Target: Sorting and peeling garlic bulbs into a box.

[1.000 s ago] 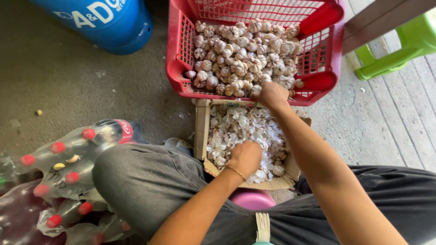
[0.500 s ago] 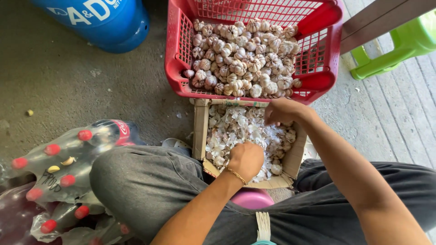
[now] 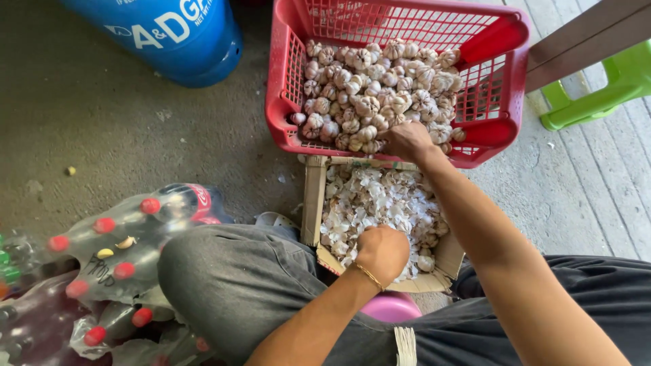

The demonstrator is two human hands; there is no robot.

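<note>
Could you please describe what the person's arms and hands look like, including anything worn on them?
Both forearms are bare, with no sleeves in view and no gloves. The left hand has a thin gold-coloured chain bracelet around its wrist. The right hand shows no bracelet, watch or ring that can be made out. Both arms are slim, and no markings are visible on them.

Grey trousers, thin gold bracelet (image 3: 370,276).
</note>
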